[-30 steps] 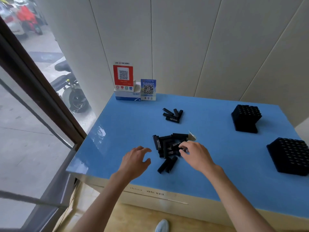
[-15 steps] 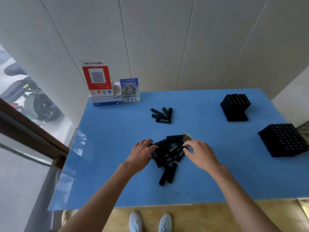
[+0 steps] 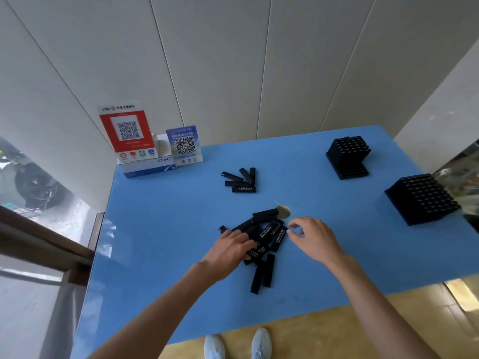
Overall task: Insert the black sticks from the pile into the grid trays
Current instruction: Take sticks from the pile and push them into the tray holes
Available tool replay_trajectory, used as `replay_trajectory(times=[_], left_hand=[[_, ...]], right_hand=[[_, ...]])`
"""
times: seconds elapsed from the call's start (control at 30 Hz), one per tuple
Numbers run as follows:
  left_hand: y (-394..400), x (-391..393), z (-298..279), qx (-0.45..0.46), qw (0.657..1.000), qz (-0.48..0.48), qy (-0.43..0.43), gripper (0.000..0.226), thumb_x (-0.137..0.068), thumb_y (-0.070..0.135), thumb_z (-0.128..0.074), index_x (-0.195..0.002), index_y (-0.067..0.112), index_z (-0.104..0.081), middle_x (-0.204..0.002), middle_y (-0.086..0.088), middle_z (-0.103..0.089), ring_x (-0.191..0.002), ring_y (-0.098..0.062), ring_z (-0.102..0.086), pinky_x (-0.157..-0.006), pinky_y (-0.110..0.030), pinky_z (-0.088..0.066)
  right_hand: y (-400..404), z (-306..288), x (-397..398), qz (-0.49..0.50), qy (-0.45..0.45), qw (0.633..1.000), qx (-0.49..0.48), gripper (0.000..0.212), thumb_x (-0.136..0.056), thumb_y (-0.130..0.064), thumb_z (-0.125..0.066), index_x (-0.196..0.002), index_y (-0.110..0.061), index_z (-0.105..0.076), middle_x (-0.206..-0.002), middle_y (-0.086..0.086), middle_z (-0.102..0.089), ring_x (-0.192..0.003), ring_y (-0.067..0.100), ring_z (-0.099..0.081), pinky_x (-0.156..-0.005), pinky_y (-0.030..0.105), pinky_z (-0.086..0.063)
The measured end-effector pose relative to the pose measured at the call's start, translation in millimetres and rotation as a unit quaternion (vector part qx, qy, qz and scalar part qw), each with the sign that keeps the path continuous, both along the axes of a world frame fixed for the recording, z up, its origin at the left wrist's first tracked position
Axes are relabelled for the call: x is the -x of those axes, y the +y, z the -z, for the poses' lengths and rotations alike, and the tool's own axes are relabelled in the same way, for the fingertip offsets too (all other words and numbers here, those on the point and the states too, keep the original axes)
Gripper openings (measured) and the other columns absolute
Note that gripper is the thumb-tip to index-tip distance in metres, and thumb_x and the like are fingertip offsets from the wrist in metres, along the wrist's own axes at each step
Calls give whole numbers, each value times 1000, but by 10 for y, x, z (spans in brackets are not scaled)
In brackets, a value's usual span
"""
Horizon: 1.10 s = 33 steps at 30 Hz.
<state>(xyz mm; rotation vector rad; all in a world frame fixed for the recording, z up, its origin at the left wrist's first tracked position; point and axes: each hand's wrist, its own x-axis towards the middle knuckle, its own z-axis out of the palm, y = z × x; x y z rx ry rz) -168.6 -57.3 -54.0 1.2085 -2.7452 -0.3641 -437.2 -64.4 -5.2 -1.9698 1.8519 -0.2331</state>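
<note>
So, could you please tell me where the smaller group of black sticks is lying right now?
In the head view, the smaller group of black sticks lies on the blue table, beyond the main pile, right of the QR-code signs.
</note>
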Motion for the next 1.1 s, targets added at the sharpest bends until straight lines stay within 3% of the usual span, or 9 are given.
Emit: replay_trajectory(times=[0.13, 0.3, 0.37, 0.47, 0.6, 0.77, 0.83, 0.9, 1.1], left_hand=[[-13, 78, 26, 14, 999, 16, -37, 28, -97, 23, -65, -125, 22, -62, -104, -1, -51, -96, -21, -49, -86, -35, -44], [-3, 89, 26, 49, 997, -29, -57, 18, -101, 31, -52, -106, 14, -56, -104, -3, -48, -90, -20, -46, -79, -33, -44], [60, 129, -10, 7, 997, -69, -22, 16, -104, 21, -36, -108, 12, -48, -102, -4, -48, -88, -20, -43, -80, -33, -42], [160, 249, -142, -127, 979, -147, 59, 10, -96, 4, -37, -98, 13, -38, -91, -7, -47, -78, -21, -40, -71, -32, -33], [288, 449, -191, -173, 946, -265, 69, 16, -98, 24, -43, -91, 12, -35, -79, -3, -46, -66, -20, -42, -60, -33, -33], [331, 610, -162, -156, 944, -282, -67, 76, -82, 78, -55, -119, 14, -38, -106, -1, -56, -98, -24, -60, -75, -35, -45], [348, 641, -127, -157, 943, -275, -98, 89, -75, 81, -61, -126, 13, -36, -115, -2, -55, -107, -24, -59, -85, -35, -47], [357, 641, -80, -148, 946, -268, -107, 86, -75, 79, -63, -126, 13, -38, -118, -2, -55, -109, -24, -58, -88, -34, -46], [390, 546, 5, -111, 954, -258, -103, 74, -84, 78, -51, -121, 15, -42, -114, 0, -54, -102, -22, -58, -83, -31, -42]], right_hand=[[-11, 2, -10, 0, 3, 1000, 1, 17, -96, -39, -59, -107, -29, -68, -108, -12, -68, -92, 13, -64, -81, 34, -54], [5, -6, 37, -1, 5, 1000, 5, 18, -97, -37, -59, -108, -27, -69, -110, -14, -68, -94, 11, -64, -83, 34, -55], [14, 5, 71, -1, 4, 1000, 3, 19, -97, -37, -59, -109, -27, -69, -112, -14, -68, -95, 9, -64, -83, 32, -54], [33, 22, 121, -4, 4, 1000, -2, 19, -98, -36, -59, -111, -26, -69, -113, -13, -68, -95, 9, -64, -83, 29, -53], [54, 32, 147, -9, 6, 1000, -5, 21, -98, -35, -58, -113, -25, -68, -114, -12, -67, -96, 10, -64, -83, 28, -52], [45, 67, 175, -12, 5, 1000, -10, 20, -98, -37, -57, -111, -26, -67, -114, -12, -67, -93, 10, -64, -84, 33, -54], [42, 75, 191, -11, 5, 1000, -10, 20, -98, -36, -57, -111, -27, -67, -114, -13, -67, -93, 10, -64, -83, 32, -54], [45, 78, 208, -10, 4, 1000, -9, 20, -98, -36, -57, -111, -27, -68, -114, -13, -67, -94, 10, -64, -83, 31, -53], [90, 130, 250, -8, 4, 1000, -14, 19, -98, -34, -57, -110, -26, -68, -113, -14, -67, -93, 9, -64, -80, 28, -52]])
